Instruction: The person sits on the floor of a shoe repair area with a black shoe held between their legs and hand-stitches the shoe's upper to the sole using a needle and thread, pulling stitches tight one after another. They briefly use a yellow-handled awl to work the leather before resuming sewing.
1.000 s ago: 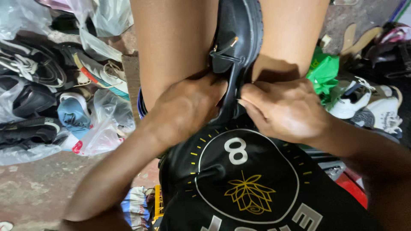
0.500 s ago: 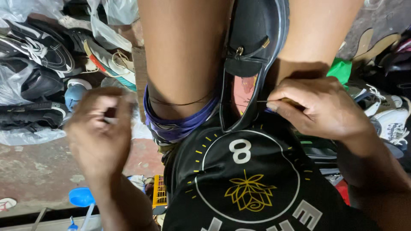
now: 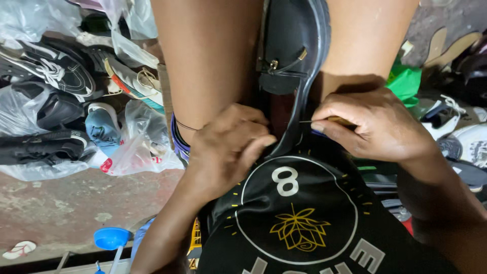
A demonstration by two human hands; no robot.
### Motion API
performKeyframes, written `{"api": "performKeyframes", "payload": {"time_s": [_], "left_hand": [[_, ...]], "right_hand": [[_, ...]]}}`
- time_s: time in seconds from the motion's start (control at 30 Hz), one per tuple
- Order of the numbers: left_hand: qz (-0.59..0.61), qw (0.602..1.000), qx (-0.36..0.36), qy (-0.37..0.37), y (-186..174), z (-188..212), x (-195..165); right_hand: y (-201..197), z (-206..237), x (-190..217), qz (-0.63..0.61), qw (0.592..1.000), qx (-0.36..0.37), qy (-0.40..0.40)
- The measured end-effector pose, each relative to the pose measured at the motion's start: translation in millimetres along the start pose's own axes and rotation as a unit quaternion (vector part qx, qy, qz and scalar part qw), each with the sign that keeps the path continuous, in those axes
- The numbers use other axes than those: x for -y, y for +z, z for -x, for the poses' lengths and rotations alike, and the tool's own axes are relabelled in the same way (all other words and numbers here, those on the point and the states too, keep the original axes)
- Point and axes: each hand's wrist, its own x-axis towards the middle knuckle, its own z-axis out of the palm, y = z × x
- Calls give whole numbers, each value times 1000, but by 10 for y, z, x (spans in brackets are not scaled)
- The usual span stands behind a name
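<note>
Item: black shoe, clamped sole-up between your knees. Your left hand, which was lifted out to the side half a second ago, is back at the heel, its grip clenched on the shoe's edge. Your right hand keeps its grip pinched on a thin needle-like tool at the rim, so stitching resumes.
</note>
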Motion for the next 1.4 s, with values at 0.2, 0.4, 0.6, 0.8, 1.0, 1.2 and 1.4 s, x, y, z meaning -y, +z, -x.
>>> {"api": "performKeyframes", "payload": {"time_s": [0.2, 0.4, 0.6, 0.8, 1.0, 1.2, 1.4], "left_hand": [[429, 870, -43, -241, -30, 129, 2], [-50, 993, -51, -97, 229, -22, -67], [-93, 984, 76, -131, 176, -207, -123], [-57, 982, 110, -145, 118, -276, -100], [-57, 983, 92, -149, 152, -298, -109], [-59, 982, 111, -144, 139, -359, -130], [8, 990, 74, -122, 104, -364, -191]], "right_hand": [[-23, -60, -9, -5, 995, -35, -97], [31, 9, 26, 21, 995, -36, -89], [52, 49, 79, 56, 993, -50, -88], [60, 37, 140, 80, 990, -64, -99], [127, 47, 302, 241, 969, -25, -55], [114, 37, 147, 255, 965, -24, -60], [11, 127, -81, 418, 857, -251, -169]]}}
